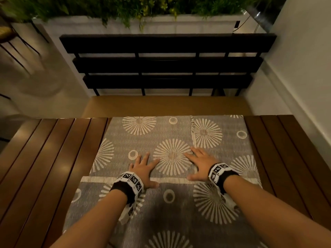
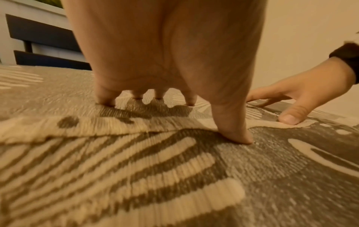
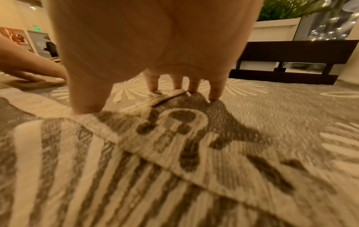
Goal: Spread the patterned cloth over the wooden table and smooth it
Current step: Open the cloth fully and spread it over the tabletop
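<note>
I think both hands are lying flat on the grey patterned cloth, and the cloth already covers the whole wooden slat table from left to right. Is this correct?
Not fully. The grey cloth with cream sunburst circles covers only the middle of the brown wooden slat table; the head view shows bare slats on both sides. The rest holds: the left hand and right hand press flat on it.
</note>
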Demonstrator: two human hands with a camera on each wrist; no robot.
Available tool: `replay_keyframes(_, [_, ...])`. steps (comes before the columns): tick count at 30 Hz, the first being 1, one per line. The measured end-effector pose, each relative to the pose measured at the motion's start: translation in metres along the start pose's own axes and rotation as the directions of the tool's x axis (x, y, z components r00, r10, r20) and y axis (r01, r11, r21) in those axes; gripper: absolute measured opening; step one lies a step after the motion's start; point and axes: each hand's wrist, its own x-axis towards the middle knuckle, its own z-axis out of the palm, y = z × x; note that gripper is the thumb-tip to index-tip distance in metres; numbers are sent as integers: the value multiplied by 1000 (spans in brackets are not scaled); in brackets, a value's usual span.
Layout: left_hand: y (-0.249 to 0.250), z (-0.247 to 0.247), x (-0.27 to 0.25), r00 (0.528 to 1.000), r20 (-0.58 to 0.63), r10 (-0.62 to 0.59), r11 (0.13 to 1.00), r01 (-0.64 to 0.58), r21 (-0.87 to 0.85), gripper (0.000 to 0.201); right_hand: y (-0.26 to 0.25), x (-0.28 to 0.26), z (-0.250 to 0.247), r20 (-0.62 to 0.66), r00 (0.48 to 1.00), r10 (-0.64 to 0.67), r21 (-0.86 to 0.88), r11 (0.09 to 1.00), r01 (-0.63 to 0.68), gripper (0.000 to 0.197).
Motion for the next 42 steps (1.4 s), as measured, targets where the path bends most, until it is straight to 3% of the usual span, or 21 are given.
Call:
replay_keyframes(6, [4,13,-17,1000,1,-7,1000,7,-9,102,-7,-16,11,14,1000,8,6,1000,-9,102])
replay_keyframes(10, [4,18,-29,999,-38,6,1000,-7,-19,91,-23,-27,17,-11,998,69,-52,996,-69,93])
replay_keyframes(14, [2,29,-39,975,-208,77,997,-70,43,66,-27,-48,30,-183,975,123,-53,989,-135,68])
replay_keyframes(16, [3,38,-46,955,-266,129,990,-109,89,56,-26,-62,45,-169,980,103,-51,992,-113,78])
replay_keyframes(20, [9,43,-58,977,-137,165,979,-145,144,79,-23,-82,62,-93,994,61,-62,996,-67,116])
replay_keyframes(21, [11,44,-59,982,-106,156,977,-138,160,84,-25,-87,65,-74,994,78,-36,996,-81,114])
replay_keyframes(23, [17,44,-64,988,-60,139,981,-129,148,82,-34,-93,69,-55,991,122,9,993,-122,87])
replay_keyframes(26, [27,44,-75,990,-35,134,978,-127,166,51,-49,-99,75,-12,991,133,-58,989,-133,48])
replay_keyframes(28, [33,43,-87,990,-55,128,969,-113,221,46,-56,-105,79,-28,994,101,-115,988,-103,36])
replay_keyframes(30, [40,43,-100,994,-61,95,981,-83,174,44,-59,-113,80,-49,997,52,-161,985,-59,28])
replay_keyframes(34, [47,59,-132,1000,6,17,999,-17,-35,37,-69,-142,85,47,998,38,-131,991,-32,42])
replay_keyframes(37, [51,83,-161,996,78,38,992,-29,-119,33,-87,-172,102,118,993,6,-94,996,5,47])
replay_keyframes(39, [54,100,-183,989,127,70,984,-48,-170,26,-100,-193,118,173,985,-8,-66,998,20,46])
replay_keyframes(42, [62,128,-215,980,164,117,988,-98,-116,20,-114,-223,151,191,981,-18,-41,999,27,32])
